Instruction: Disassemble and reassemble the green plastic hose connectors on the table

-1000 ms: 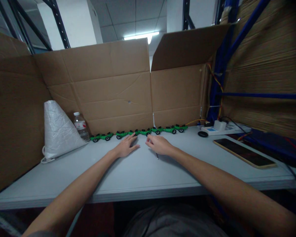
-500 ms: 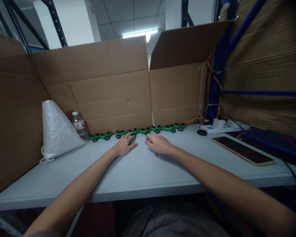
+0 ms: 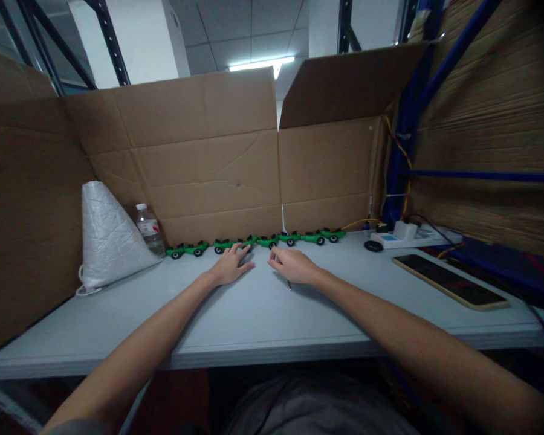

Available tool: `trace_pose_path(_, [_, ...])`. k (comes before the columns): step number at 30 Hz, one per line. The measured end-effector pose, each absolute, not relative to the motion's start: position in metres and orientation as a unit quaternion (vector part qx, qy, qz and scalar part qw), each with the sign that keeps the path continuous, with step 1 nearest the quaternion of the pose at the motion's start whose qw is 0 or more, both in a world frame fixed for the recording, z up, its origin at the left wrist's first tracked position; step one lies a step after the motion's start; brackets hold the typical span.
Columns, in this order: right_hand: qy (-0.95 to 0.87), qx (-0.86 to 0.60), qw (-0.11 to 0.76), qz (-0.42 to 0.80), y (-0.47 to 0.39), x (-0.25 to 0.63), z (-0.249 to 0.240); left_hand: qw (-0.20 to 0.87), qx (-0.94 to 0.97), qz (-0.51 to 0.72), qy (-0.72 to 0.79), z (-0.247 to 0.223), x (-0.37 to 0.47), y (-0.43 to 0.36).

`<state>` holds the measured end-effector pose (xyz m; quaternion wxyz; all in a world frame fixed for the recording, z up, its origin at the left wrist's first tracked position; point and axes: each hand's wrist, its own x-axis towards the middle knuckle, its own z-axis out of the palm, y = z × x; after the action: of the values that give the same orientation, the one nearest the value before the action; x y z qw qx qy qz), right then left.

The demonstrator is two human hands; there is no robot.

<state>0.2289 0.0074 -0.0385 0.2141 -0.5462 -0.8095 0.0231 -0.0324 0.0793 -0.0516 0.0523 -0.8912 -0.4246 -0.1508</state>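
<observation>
Several green toy cars with black wheels [image 3: 312, 238] stand in a row along the back of the white table [image 3: 236, 320]. My left hand [image 3: 229, 266] lies with spread fingers, its fingertips at the cars in the middle of the row. To its right, my right hand [image 3: 292, 264] has its fingers pressed together just in front of the row. A thin dark item [image 3: 289, 286] sticks out below my right hand; whether the fingers grip it is hidden.
A silvery cone-shaped bag [image 3: 111, 241] and a water bottle [image 3: 148, 229] stand at the back left. At the right are a phone [image 3: 448, 280], a power strip [image 3: 396, 238] and a black ring [image 3: 373, 246]. Cardboard walls [image 3: 199, 163] enclose the table.
The whole view has shifted slightly to the right in the picture. Both hands keep nearly the same place and pose beside the cars.
</observation>
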Motion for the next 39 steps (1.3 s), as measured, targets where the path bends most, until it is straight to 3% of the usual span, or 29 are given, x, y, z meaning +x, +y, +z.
trace_pose_path(39, [-0.812,-0.545,0.206,0.023,0.0061,0.2289,-0.0383,0.052,-0.905,-0.147,-0.396,-0.0526,-0.0261,0.0814])
